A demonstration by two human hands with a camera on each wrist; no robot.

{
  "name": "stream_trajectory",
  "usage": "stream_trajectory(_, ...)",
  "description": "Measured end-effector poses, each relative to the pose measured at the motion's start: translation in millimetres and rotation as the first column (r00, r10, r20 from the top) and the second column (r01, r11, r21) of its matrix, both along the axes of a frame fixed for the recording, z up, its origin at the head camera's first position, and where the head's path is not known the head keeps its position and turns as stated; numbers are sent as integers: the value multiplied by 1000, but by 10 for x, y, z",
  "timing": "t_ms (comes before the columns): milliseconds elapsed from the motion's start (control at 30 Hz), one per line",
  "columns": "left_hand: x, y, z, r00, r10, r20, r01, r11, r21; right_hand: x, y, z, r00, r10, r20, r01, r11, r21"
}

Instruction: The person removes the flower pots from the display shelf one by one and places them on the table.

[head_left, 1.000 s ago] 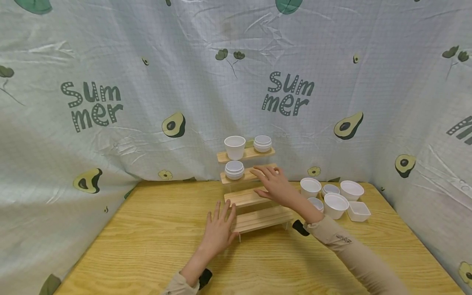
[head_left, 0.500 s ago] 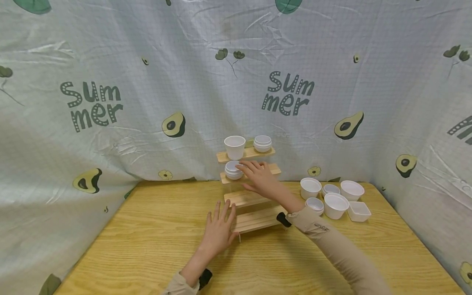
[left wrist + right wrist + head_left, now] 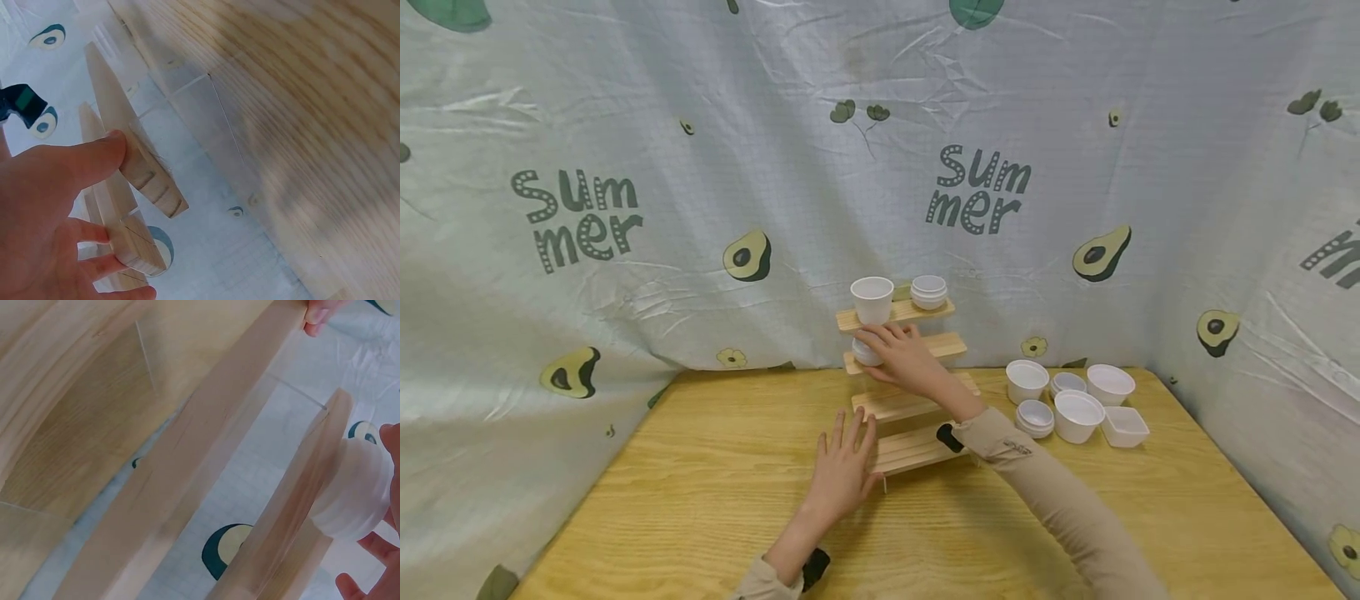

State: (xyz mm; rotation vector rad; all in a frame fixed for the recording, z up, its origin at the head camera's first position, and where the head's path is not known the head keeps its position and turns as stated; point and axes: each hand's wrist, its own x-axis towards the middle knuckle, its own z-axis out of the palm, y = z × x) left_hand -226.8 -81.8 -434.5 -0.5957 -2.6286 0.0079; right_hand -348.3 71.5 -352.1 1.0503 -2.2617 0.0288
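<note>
A stepped wooden shelf stand (image 3: 917,450) with clear side supports stands on the table. My left hand (image 3: 838,473) rests against its left side with fingers spread; in the left wrist view the thumb (image 3: 103,156) touches one shelf end and the other fingers lie along the shelf ends behind. My right hand (image 3: 910,362) reaches over the second shelf from the top and grips a squat white plastic tub (image 3: 865,353). In the right wrist view, thumb and fingers surround this tub (image 3: 353,494), which sits on the plank. The hand hides part of it in the head view.
The top shelf bears a taller white cup (image 3: 872,302) and another squat tub (image 3: 928,293). Several white containers stand right of the stand, among them a round cup (image 3: 1078,419) and a square tub (image 3: 1125,428). A printed curtain (image 3: 805,200) hangs behind the table (image 3: 700,500).
My right hand has moved left along the second shelf to the squat tub and closed around it. The left hand stays against the stand. The head view has shifted slightly.
</note>
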Motion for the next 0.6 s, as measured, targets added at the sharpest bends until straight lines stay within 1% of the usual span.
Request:
stream_trajectory(233,0,-8,1,1000,1,-10,-1,1000,-8,-41,-64,12,999,34,5,-34,999,-2)
stream_trajectory(433,-1,-5,6,1000,-1,-1,1,1000,-5,-35,-114,24,999,32,22,-32,999,11)
stream_trajectory(600,-1,0,11,1000,1,7,-1,1000,-3,-44,-145,8,999,32,-8,-31,999,28)
